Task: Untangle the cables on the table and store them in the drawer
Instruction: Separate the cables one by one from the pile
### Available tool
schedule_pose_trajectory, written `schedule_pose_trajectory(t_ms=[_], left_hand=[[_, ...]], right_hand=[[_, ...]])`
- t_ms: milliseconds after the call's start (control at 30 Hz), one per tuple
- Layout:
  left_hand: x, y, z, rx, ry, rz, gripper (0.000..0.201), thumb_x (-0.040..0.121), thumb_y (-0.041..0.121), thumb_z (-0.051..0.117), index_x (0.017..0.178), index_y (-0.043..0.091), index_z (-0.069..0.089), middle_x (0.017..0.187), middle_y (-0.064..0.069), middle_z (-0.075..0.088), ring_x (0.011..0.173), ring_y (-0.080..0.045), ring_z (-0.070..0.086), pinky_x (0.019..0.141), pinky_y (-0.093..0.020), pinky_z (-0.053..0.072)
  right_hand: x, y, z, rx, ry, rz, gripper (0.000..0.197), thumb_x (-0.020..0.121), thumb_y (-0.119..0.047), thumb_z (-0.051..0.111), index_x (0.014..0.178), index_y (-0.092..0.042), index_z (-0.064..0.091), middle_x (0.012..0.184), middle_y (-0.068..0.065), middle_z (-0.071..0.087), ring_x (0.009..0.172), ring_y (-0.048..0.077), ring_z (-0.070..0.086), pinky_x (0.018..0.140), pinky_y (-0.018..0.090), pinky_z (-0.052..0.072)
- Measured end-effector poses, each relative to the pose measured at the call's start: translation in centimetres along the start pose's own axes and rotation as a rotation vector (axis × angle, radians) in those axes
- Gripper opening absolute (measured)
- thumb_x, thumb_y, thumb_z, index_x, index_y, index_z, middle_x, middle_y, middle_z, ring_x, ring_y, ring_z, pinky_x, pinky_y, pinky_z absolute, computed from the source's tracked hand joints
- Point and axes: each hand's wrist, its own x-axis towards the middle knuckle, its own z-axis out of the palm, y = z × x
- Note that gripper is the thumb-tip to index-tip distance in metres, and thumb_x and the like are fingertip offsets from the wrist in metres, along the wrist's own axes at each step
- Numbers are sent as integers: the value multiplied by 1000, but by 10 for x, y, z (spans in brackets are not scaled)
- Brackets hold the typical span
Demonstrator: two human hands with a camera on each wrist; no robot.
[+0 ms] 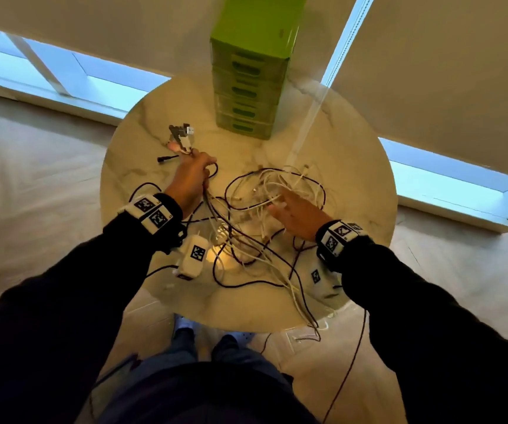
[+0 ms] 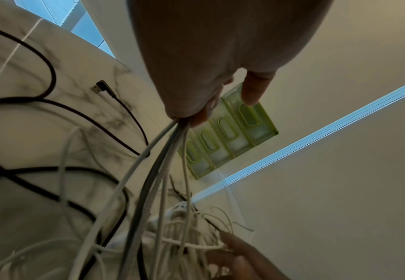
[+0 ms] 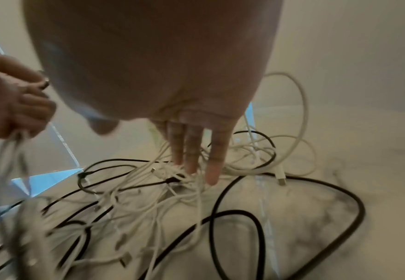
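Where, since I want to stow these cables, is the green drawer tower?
In the head view, the green drawer tower stands at the far edge of the table, just beyond the left hand and the cable bundle it grips.
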Motion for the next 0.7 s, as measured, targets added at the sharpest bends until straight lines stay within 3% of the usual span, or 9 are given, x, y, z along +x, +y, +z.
schedule_pose_trajectory(t_ms=[33, 100, 200, 267, 367, 433, 533, 600, 700], left_hand=[[1, -3, -2, 9, -7, 7, 18, 99, 9, 44, 85, 20, 41, 70, 4, 34, 53, -6, 30, 52, -22, 25], [1, -7, -5, 23, -30, 8, 21, 97, 9, 47, 83, 22, 39, 71, 5, 34, 54, -6, 30, 53, -23, 26], [3, -11, -7, 25, -43, -10, 26, 95, 7, 49, 81, 23, 34, 67, 6, 31, 54, -7, 29, 55, -26, 25], [3, -13, -7, 33, -73, -24, 31, 94, 5, 50, 79, 24, 30, 64, 7, 28, 53, -8, 27, 54, -26, 22], [4, -15, -6, 93, -112, -37, 32, 95, 5, 49, 79, 24, 29, 66, 6, 29, 55, -10, 26, 52, -26, 23], [4, -15, -5, 121, -135, -32, 31, 95, 5, 50, 81, 23, 29, 67, 5, 28, 54, -9, 27, 51, -25, 25], [5, -15, -8, 161, -169, -10, 29, 94, 2, 50, 84, 22, 31, 69, 3, 28, 54, -10, 28, 51, -26, 27], [6, -16, -10, 206, -190, 10, 31, 94, -3, 50, 85, 22, 35, 69, 2, 30, 56, -12, 29, 54, -27, 28], [7, -19, -12, 273, -230, 43, 29, 95, 0, 56, 86, 21, 38, 66, 3, 33, 57, -11, 33, 56, -25, 32]], right_hand=[[8, 10, -3, -87, 62, 52, 49, 100, -41, 48, 143, -20, 40, 131, 11, 58, 119, 29, 56, 92, 32, 42], [18, 17, -7, -201, 193, 139, 33, 98, -33, 47, 125, -13, 49, 114, 16, 64, 105, 36, 61, 76, 35, 43], [26, -4, -4, -263, 291, 30, 23, 98, -29, 45, 115, -14, 48, 107, 13, 64, 93, 35, 62, 69, 36, 42], [35, -19, 5, -286, 216, -51, 29, 97, -29, 47, 122, -15, 47, 114, 14, 62, 97, 36, 62, 73, 37, 46], [59, -30, 25, -261, 27, 48, 49, 96, -34, 49, 139, -15, 38, 126, 17, 59, 111, 37, 59, 89, 44, 50], [70, -30, 37, -307, -144, 106, 50, 96, -37, 47, 140, -15, 41, 131, 18, 56, 118, 37, 56, 96, 45, 48], [74, -30, 50, -387, -227, 29, 35, 101, -33, 41, 125, -11, 52, 119, 17, 60, 111, 36, 58, 82, 37, 44], [71, -32, 48, -355, -111, -57, 30, 103, -29, 41, 115, -10, 59, 110, 17, 61, 104, 35, 58, 78, 36, 41], [72, -39, 31, -210, 269, -187, 24, 99, -25, 55, 101, -5, 69, 99, 18, 56, 91, 34, 55, 75, 34, 39]])
